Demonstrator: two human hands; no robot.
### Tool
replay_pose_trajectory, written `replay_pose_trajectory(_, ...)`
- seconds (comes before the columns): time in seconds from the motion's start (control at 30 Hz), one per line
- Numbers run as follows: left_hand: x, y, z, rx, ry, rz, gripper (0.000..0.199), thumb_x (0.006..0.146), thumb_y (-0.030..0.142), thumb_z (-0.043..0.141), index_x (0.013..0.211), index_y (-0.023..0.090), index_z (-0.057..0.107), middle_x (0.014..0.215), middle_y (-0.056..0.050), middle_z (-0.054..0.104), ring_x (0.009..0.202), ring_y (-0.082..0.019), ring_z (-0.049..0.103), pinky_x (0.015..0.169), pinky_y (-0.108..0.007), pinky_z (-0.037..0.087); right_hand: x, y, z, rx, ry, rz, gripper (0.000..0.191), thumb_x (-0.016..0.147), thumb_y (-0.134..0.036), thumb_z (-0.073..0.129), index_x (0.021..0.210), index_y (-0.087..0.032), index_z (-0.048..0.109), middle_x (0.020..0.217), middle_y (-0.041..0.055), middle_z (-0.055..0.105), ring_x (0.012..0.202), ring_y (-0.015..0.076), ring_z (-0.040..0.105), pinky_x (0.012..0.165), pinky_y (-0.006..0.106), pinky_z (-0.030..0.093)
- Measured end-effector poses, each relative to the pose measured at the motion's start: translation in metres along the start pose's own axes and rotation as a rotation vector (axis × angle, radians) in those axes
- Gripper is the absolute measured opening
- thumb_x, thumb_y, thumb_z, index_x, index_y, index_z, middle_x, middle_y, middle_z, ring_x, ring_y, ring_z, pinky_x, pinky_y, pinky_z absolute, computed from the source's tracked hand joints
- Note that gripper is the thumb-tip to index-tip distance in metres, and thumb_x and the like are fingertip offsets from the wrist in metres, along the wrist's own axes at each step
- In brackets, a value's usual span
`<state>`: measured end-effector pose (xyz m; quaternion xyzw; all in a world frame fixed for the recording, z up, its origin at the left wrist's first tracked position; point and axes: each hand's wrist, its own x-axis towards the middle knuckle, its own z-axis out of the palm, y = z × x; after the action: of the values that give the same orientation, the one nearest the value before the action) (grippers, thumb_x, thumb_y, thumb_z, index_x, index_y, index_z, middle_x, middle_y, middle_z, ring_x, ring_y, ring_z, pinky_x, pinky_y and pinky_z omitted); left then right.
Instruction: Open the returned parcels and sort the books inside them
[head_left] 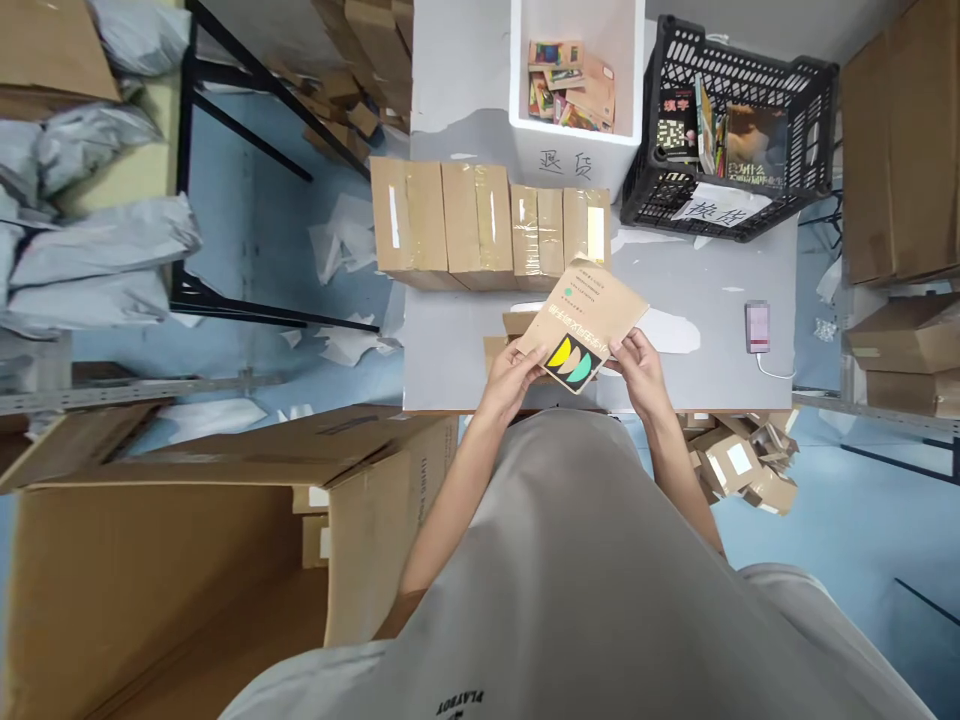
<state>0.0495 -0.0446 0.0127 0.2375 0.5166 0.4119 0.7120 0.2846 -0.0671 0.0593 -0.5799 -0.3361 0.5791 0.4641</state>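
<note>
A tan booklet (583,315) with yellow, tan and green shapes on a black patch is held tilted above the table's front edge. My left hand (512,378) grips its lower left corner, and my right hand (637,368) grips its right edge. Beneath the booklet, partly hidden, lies a small cardboard piece or box (517,323) on the grey table (720,370). Several taped cardboard boxes (476,225) stand in a row just behind.
A white bin (577,158) of booklets and a black crate (806,150) of books stand at the back. A phone (758,327) with a cable lies at the right. A large open carton (172,560) is at lower left; grey parcels (105,240) fill a left shelf.
</note>
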Motion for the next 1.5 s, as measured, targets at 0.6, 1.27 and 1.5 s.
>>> replay_pose_trajectory(0.6,-0.023,0.115,0.002,0.635,-0.192,0.41,0.047,0.088,0.061,0.093,0.115,0.022,0.088,0.11,-0.007,0.084,0.11,-0.033,0.076,0.103,-0.04,0.062,0.014,-0.032,0.041,-0.559,-0.209,-0.314,0.053,0.097,-0.068,0.085,0.135,-0.032,0.083,0.138,0.0094,0.083,0.134,0.0381,0.073,0.125,0.053,0.055)
replay_pose_trajectory(1.27,-0.021,0.009,0.01,0.105,-0.062,0.045,0.075,0.064,0.073,0.107,0.108,0.016,0.088,0.114,-0.018,0.09,0.115,-0.039,0.086,0.108,-0.055,0.069,0.012,0.011,0.027,-0.124,0.124,-0.049,0.075,0.089,-0.084,0.081,0.133,-0.024,0.075,0.141,0.0155,0.083,0.136,0.0336,0.075,0.116,0.049,0.064)
replay_pose_trajectory(1.5,-0.015,0.016,0.022,0.181,0.136,0.214,0.065,0.072,0.068,0.103,0.111,0.018,0.088,0.118,-0.015,0.09,0.117,-0.036,0.086,0.109,-0.052,0.07,0.008,0.009,0.039,-0.252,0.116,-0.194,0.076,0.097,-0.082,0.076,0.152,-0.03,0.072,0.164,0.0147,0.069,0.156,0.034,0.063,0.128,0.052,0.058)
